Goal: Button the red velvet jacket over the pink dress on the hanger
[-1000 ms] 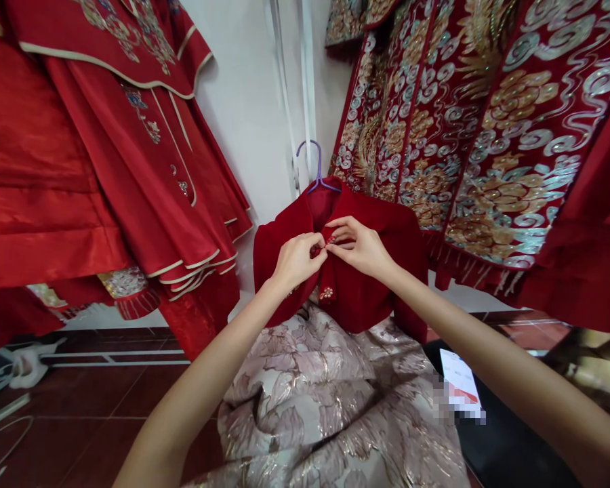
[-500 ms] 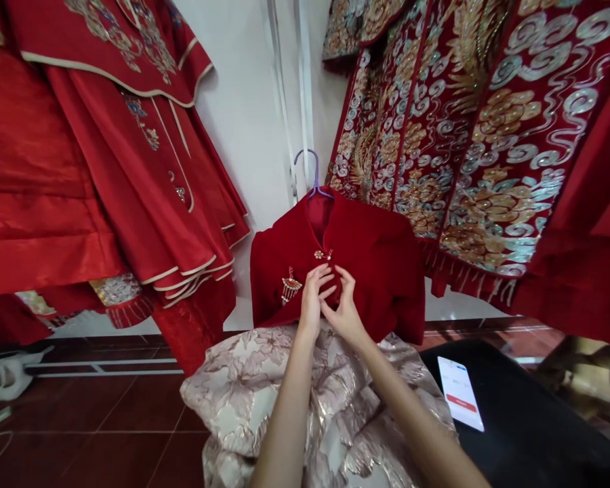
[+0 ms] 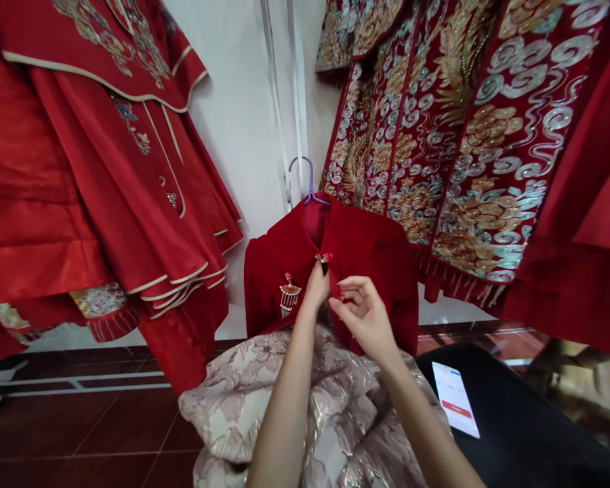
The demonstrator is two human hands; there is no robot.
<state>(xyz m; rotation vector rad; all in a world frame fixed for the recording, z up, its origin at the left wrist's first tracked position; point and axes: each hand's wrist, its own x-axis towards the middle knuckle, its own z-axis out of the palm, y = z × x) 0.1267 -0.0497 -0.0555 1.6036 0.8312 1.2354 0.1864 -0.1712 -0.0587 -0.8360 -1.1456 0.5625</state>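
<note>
A dark red velvet jacket (image 3: 381,251) hangs by its collar from a purple hanger (image 3: 310,177). At the collar's base is a jewelled clasp (image 3: 323,258), and a beaded tassel brooch (image 3: 289,295) sits on the jacket's left side in view. My left hand (image 3: 317,287) is closed on the jacket's front edge just below the clasp, its fingertips hidden at the opening. To its right, my right hand (image 3: 369,315) has curled fingers, with thumb and forefinger apart, close to the other front edge. Small red bits show by those fingertips, too small to name.
Pale floral brocade (image 3: 264,379) bunches beneath my forearms. A lit phone (image 3: 456,400) lies on a black surface (image 3: 518,413) to the right. Red garments (image 3: 116,176) hang at left, and a sequinned red robe (image 3: 468,156) at right. White poles (image 3: 297,88) stand behind the jacket.
My hands were close together below the clasp with fingers spread. The left has closed on the jacket's edge; the right has moved right and slightly down. The view has shifted slightly.
</note>
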